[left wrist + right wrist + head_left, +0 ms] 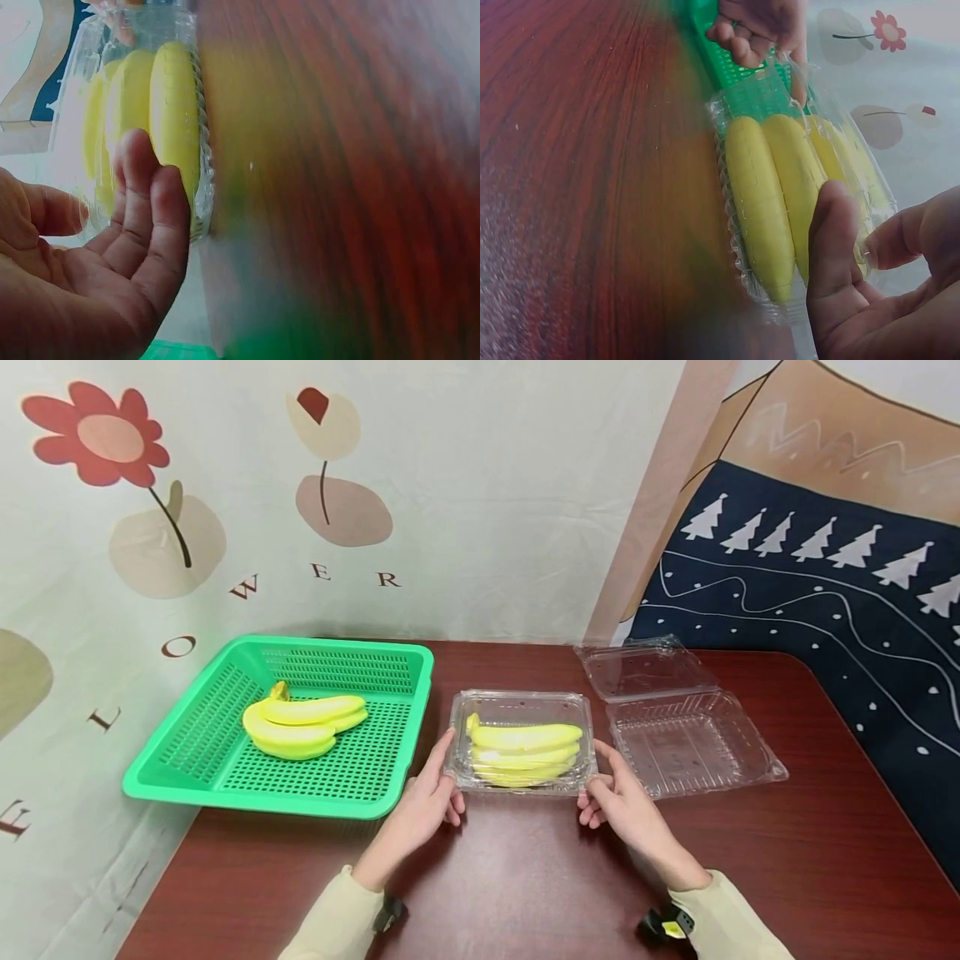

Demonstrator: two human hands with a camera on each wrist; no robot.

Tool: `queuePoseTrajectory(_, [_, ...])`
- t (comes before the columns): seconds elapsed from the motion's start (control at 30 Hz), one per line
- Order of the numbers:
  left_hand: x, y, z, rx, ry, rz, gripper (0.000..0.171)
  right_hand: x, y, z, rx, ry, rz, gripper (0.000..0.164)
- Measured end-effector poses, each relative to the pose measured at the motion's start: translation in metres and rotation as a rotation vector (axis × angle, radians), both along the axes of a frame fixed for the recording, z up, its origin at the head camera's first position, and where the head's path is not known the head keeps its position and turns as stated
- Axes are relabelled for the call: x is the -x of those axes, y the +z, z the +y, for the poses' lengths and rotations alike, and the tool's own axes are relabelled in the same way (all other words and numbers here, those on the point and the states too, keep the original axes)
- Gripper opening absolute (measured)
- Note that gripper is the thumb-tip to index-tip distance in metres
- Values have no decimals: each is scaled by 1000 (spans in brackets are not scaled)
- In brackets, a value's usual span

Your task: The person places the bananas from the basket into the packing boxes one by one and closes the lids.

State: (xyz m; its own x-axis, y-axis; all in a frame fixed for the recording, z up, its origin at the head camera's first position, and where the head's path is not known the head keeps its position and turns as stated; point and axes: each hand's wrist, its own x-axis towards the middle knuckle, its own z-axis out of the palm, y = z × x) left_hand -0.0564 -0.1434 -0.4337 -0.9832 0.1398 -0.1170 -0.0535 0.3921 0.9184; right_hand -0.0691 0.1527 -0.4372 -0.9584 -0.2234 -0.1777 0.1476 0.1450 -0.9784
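A clear plastic clamshell box (522,697) stands closed on the table, with a bunch of yellow bananas (528,739) inside. My left hand (423,797) holds its near left corner, index finger along the side and the other fingers bent. At the near right corner my right hand (618,797) grips the rim; in the right wrist view the thumb (896,236) and a finger meet at the lid's edge. The left wrist view has the left thumb (60,212) by the box edge and the fingertips in front of the bananas.
Left of the box, a green plastic basket (195,785) contains another banana bunch (296,743). A second clear clamshell box (675,752) lies opened on the right, lid toward the wall. Behind the reddish-brown table (517,893) hang a flower-printed cloth (487,527) and a dark tree-patterned one.
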Motion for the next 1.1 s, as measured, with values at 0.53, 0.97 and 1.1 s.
queuePoseTrajectory(0.53, [2, -2, 3, -336, 55, -86, 78, -1, 0, 0, -26, -16, 38, 70])
queuePoseTrajectory(0.97, [3, -8, 4, -416, 95, -107, 76, -1, -2, 2, -11, 4, 49, 71])
queuePoseTrajectory(1.1, [4, -10, 3, -417, 95, -118, 76, -1, -2, 2, -6, 6, 40, 72])
